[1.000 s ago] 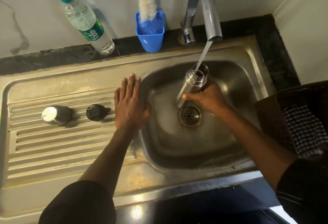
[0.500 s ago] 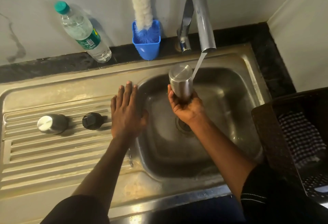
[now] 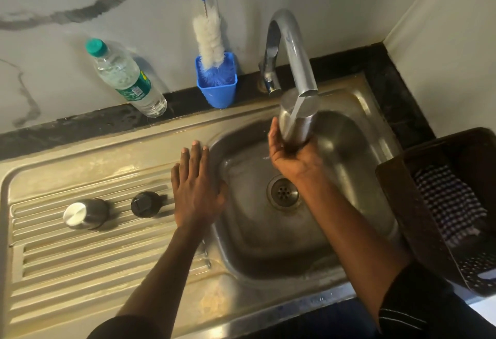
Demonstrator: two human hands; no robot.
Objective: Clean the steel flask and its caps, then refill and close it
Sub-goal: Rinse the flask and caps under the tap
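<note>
Water runs in a thin stream from the curved chrome tap onto the cylindrical steel flask, which I see held base-up over the stainless steel sink basin, just below the spout. My right hand has its grip closed round the lower end of the flask, thumb up along its left side, so the mouth is hidden in the palm. My left hand lies flat with straight fingers on the sink's edge where the ribbed steel draining board meets the basin; its grip is open and holds nothing.

On the draining board, to the left of that hand, stand the two caps: the round black inner cap nearer the hand, and the steel outer cap further left, well apart from the flask.

Along the black ledge at the back stands a clear plastic water bottle with a green cap, tilted against the marbled wall. Beside it, a blue plastic holder carries a white-and-blue bottle brush. At the right edge sits a dark perforated basket with a checked cloth inside.
</note>
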